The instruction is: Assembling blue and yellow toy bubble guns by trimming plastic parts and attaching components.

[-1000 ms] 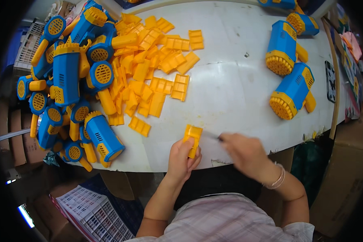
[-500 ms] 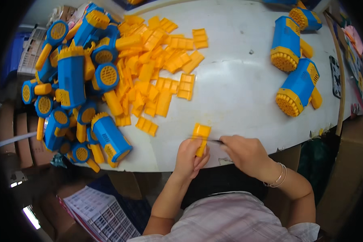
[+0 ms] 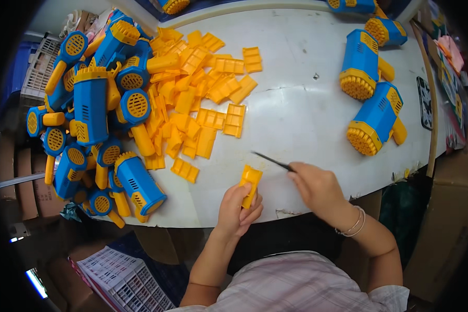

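Note:
My left hand [image 3: 235,212], near the table's front edge, is closed around a small yellow plastic cover [image 3: 251,176], with the thumb pressed on it. The cover stands up out of my fingers. To the right, my right hand [image 3: 320,191] grips a slim dark tool with a pointed tip [image 3: 271,160]. Its tip points up and left, apart from the cover; whether it is a blade or tweezers I cannot tell. Left of my hands, several similar yellow covers [image 3: 195,60] lie in a loose heap, with a single one [image 3: 185,170] nearest me.
Blue-and-yellow bubble-gun-like toys [image 3: 91,106] are piled along the left side of the white table [image 3: 291,119]. More toys [image 3: 377,117] stand at the right. A dark patterned phone-like slab [image 3: 425,103] lies by the right edge. Below left is a white gridded tray [image 3: 132,275].
The dark tool lay across the yellow cover and now points up, clear of it. My left hand still holds the cover. The whole view has shifted slightly.

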### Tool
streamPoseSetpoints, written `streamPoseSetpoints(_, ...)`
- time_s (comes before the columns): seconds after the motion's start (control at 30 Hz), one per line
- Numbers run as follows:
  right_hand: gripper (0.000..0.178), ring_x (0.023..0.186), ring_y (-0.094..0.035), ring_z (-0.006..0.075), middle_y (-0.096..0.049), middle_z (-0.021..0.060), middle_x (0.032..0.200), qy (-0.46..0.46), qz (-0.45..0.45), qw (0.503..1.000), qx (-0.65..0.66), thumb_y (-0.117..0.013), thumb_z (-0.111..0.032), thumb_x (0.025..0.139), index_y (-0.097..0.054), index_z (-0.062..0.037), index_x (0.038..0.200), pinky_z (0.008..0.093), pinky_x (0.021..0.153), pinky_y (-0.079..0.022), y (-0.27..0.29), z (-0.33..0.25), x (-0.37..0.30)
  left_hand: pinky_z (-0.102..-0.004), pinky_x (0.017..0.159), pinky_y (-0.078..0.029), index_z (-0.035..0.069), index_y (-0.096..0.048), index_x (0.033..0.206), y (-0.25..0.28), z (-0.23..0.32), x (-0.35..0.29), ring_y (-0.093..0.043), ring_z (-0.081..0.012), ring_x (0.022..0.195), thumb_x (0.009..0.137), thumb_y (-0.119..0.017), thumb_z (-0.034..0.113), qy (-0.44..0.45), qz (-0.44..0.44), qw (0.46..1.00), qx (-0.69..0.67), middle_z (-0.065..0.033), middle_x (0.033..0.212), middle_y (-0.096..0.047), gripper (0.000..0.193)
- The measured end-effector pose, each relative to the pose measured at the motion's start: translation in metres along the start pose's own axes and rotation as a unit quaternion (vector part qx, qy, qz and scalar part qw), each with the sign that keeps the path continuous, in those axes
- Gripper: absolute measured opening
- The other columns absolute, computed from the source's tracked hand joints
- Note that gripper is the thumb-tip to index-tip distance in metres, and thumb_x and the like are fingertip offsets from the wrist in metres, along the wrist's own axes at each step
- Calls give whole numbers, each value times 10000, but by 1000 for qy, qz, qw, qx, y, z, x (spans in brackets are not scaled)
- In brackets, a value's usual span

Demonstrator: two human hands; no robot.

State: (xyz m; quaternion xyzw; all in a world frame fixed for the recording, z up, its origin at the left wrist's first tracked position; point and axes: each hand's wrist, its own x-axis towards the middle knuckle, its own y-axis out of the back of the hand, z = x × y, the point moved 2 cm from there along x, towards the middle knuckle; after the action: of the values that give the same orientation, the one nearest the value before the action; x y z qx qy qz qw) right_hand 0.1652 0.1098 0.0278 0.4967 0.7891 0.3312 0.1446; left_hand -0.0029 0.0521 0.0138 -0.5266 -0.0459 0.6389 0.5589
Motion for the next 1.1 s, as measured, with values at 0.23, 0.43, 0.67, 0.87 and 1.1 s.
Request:
streamPoseSetpoints(0.23,170,651,-587,300,-591,149,776,-58,-44,997,-14,-617,-65,771,-559,13,910,337,558,-482,1,4,5,-198,302,-178,51,-426,633,-1,1,-2,-216,-60,302,901,-393,230,4,-13,1000,2,12,416,-309,324)
streamPoseSetpoints(0.43,179,625,-577,301,-583,147,755,24,1,999,-40,-619,-81,773,-556,12,913,339,527,-473,-4,0,-3,-197,287,-177,50,-420,609,-5,3,1,-202,-62,291,894,-397,214,-40,20,997,69,19,390,-288,330)
streamPoseSetpoints(0.67,192,628,-580,296,-581,144,750,1,5,1000,-13,-620,-71,769,-553,6,931,339,539,-479,-1,6,3,-197,290,-180,54,-409,586,-5,1,0,-196,-64,290,889,-392,209,-19,37,996,84,17,388,-289,340)
streamPoseSetpoints(0.87,193,629,-582,306,-589,149,754,8,-7,1000,-26,-631,-72,760,-560,11,920,336,546,-484,2,2,0,-196,287,-176,50,-422,597,-3,0,3,-195,-61,288,893,-399,222,-16,16,997,69,20,391,-284,343)
streamPoseSetpoints(1.1,199,649,-595,288,-595,145,771,-13,-18,999,-45,-634,-62,751,-562,10,923,333,551,-486,4,5,1,-195,285,-177,49,-424,602,-2,1,4,-192,-57,289,898,-402,234,-27,38,996,82,21,393,-282,350)
